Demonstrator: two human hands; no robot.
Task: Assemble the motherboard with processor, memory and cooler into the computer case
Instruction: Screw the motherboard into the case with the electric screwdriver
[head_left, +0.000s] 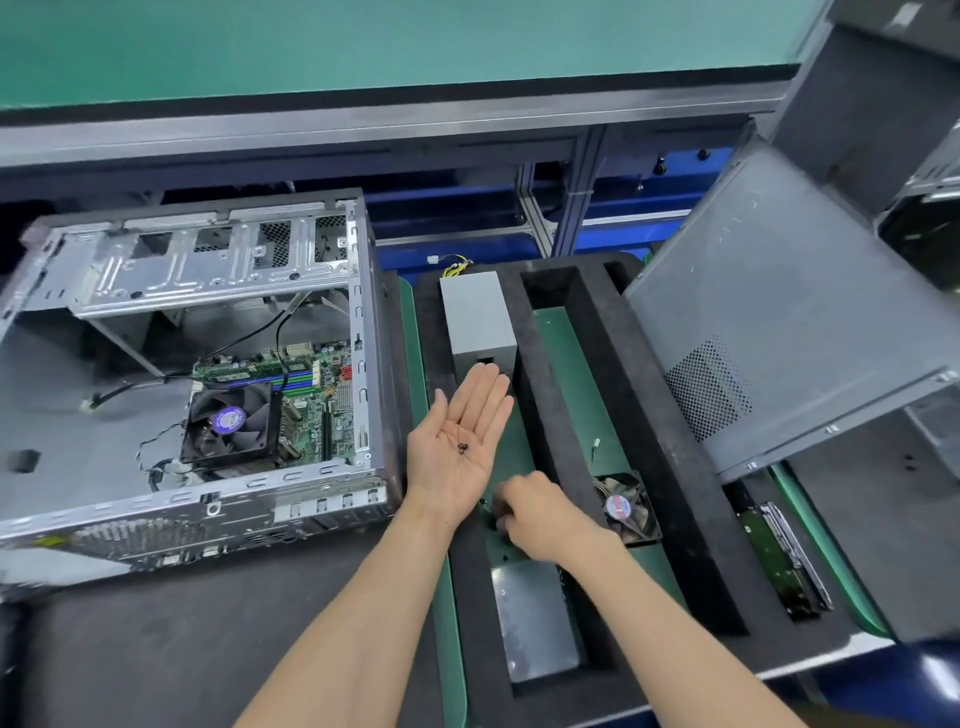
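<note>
Your left hand (460, 441) is palm up, fingers straight and held together, with a few small dark screws (462, 447) lying in the palm just below the finger bases. Your right hand (535, 514) is palm down, fingers curled toward the green floor of the black foam tray (644, 415), just below your left wrist; can't tell if the fingertips pinch anything. Computer case (208, 364) lies open on its side, left of your left thumb, motherboard (311, 395) already inside it with the cooler fan (231, 423) on top and memory sticks (291, 379) just beyond the fan. Grey power supply (478, 317) sits just past your left fingertips. Small loose fan (626, 506) lies right of your right knuckles. Grey side panel (789, 312) leans far right
</note>
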